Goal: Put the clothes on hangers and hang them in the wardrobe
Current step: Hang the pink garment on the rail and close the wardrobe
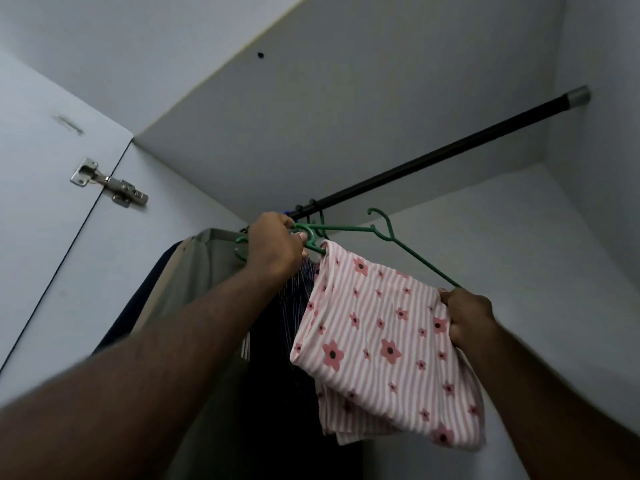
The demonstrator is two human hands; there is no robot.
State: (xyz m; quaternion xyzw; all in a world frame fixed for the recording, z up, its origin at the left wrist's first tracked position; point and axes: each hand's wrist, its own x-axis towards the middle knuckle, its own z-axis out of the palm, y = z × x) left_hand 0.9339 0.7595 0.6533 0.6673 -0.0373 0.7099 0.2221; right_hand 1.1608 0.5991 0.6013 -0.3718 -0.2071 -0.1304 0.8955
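Pink-striped garment (384, 344), soft knit with flower print, draped over thin green plastic hanger (349, 230), held up just below black wardrobe rod (440, 150). No writing readable. Left hand (273, 247) fingers curled round hanger's left end. Right hand (467, 318) pinches cloth and hanger's right tip. Dark striped clothes (298, 306) hang behind.

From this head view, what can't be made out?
- Left end of the black wardrobe rail: hidden by the left hand.
- How the pink striped flowered garment sits on the green plastic hanger: unclear; right hand covers that end.
- Dark hanging clothes: in shadow, behind the forearm.
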